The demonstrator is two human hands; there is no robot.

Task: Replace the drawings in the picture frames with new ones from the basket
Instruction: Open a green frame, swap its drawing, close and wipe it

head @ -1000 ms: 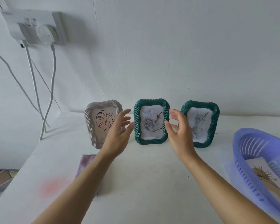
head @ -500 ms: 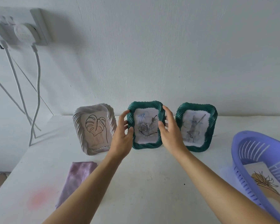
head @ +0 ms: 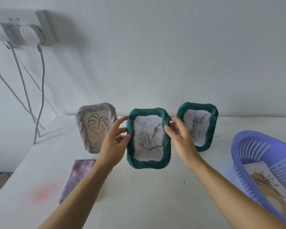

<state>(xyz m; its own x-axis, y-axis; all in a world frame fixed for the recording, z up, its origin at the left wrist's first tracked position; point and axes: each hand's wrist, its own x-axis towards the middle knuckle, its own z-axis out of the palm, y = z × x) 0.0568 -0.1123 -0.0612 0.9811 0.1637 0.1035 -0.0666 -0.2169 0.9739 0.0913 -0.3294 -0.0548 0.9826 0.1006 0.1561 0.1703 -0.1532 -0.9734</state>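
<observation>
A green frame with a rose drawing (head: 148,164) is lifted off the white table, held upright between both hands. My left hand (head: 113,142) grips its left edge and my right hand (head: 182,139) grips its right edge. A white frame with a leaf drawing (head: 96,128) stands at the back left. A second green frame (head: 198,126) stands at the back right, partly behind my right hand. The purple basket (head: 248,146) at the right holds a drawing of a plant (head: 264,182).
A purple cloth (head: 76,176) lies on the white table (head: 139,204) in front of the white frame. A wall socket (head: 21,30) with plugs and hanging cables is at the upper left. A pink stain marks the table's near left.
My hands closed on the middle green frame, lifted it from its place between the other two and brought it toward me.
</observation>
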